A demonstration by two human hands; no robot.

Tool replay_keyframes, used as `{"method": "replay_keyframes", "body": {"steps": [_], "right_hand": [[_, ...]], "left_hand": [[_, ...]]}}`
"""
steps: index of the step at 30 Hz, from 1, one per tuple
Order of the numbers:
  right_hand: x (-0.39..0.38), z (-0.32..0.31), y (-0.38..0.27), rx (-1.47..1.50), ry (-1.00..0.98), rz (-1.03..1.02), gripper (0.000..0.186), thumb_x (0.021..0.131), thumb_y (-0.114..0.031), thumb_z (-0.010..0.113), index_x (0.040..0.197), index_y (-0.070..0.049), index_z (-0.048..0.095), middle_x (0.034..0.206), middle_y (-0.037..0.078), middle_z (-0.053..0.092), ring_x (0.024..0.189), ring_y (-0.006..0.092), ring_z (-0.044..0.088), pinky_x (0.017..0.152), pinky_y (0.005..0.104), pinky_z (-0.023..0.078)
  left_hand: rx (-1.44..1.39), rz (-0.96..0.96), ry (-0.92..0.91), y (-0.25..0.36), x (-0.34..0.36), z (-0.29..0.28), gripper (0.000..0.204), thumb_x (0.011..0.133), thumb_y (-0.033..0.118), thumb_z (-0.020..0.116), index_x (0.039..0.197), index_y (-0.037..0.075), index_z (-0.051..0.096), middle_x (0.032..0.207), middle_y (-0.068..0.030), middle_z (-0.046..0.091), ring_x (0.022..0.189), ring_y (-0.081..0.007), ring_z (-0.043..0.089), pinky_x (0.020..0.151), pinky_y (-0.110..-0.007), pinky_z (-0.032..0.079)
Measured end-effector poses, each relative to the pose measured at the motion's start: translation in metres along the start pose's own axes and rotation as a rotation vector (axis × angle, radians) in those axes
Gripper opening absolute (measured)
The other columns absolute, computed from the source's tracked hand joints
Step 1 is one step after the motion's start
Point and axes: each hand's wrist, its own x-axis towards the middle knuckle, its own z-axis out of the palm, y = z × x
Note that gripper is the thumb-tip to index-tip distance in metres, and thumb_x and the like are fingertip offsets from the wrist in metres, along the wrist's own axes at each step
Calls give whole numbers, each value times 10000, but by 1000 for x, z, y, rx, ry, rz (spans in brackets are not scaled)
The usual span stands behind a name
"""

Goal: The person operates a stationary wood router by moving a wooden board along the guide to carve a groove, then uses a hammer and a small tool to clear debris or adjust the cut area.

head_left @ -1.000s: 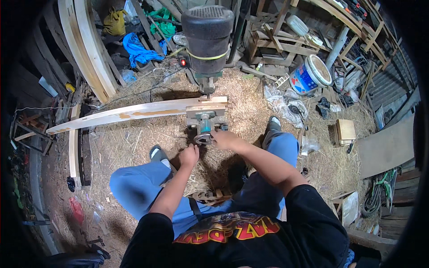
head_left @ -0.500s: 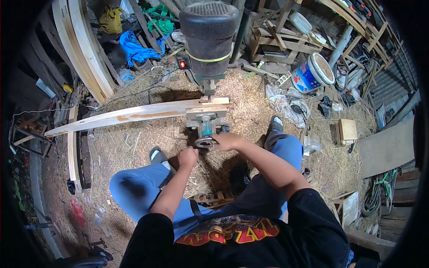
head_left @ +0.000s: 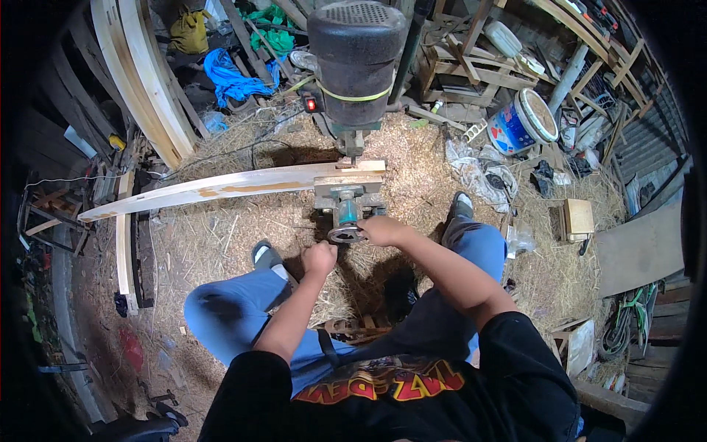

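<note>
In front of me stands a drilling or mortising machine with a big dark motor [head_left: 356, 66] over its bit [head_left: 354, 156]. Under the bit lies a long, pale, slightly curved wooden beam [head_left: 243, 184], held against a vise-like clamp [head_left: 347, 184] and reaching far left. My right hand [head_left: 381, 230] is closed on the rim of the metal handwheel [head_left: 346, 234] at the front of the clamp. Just left of and below that wheel, my left hand [head_left: 319, 258] is closed in a fist; what it grips, if anything, is hidden.
Wood chips and straw cover the ground. A wooden support [head_left: 125, 250] carries the beam's left part. More curved beams [head_left: 143, 81] lean at the back left. To the right are a paint bucket [head_left: 524, 121], scrap wood [head_left: 471, 70] and a small wooden block [head_left: 578, 219].
The whole view has shifted a little, so everything sits slightly farther right. Both hands keep their places by the handwheel, and the beam stays in the clamp.
</note>
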Motion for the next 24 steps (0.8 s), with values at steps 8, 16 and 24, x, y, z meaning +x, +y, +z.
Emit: {"method": "replay_keyframes", "body": {"steps": [8, 16, 24], "right_hand": [[-1, 2, -9, -4, 60, -2, 296, 972, -214, 548, 1165, -16, 654, 1034, 274, 707, 993, 447, 685, 871, 544, 530], [-1, 1, -12, -32, 80, 13, 273, 964, -220, 541, 1080, -28, 697, 1007, 247, 724, 970, 431, 700, 855, 533, 543], [-2, 0, -9, -60, 74, 10, 276, 969, -241, 553, 1091, -48, 708, 1022, 240, 726, 976, 425, 700, 852, 539, 541]], "left_hand": [[36, -82, -16, -21, 6, 10, 411, 931, 362, 520, 793, 82, 788, 829, -196, 749, 765, -385, 742, 809, -531, 581], [10, -49, -22, -26, 3, 9, 405, 936, 336, 505, 810, 66, 779, 782, -195, 737, 736, -380, 731, 825, -534, 551], [33, -3, 7, -18, 5, 19, 426, 933, 338, 500, 812, 41, 780, 796, -228, 728, 749, -413, 730, 771, -524, 583]]}}
